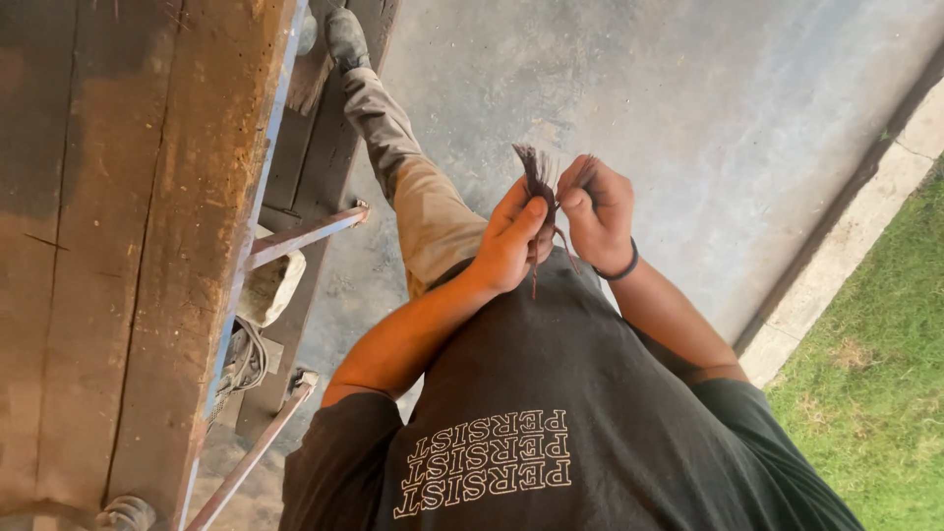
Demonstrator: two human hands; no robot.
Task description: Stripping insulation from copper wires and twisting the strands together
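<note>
Nearest to the camera is the person's own dark shirt (590, 423) with pale printed letters on the chest. Just above it, in front of the body, the two hands meet. The left hand (511, 241) is closed, with the thumb pressed along a small bundle of dark fibres (539, 182), which looks like thin strands or bristles. The right hand (595, 211) is also closed and pinches the same bundle from the other side; a dark band (621, 267) sits on its wrist. The bundle stands between both hands, its frayed ends fan out above the fingers, and a few thin strands hang down below the hands. What the strands are made of, I cannot tell.

Behind the hands one leg in beige trousers (413, 187) stretches forward, and the shoe (346, 37) rests on a dark wooden board. On the left stands a worn wooden counter (118, 246) with metal bars (305, 234) under its edge. Farther away lies the grey concrete floor (708, 108), and at the right side a strip of green grass (875, 364).
</note>
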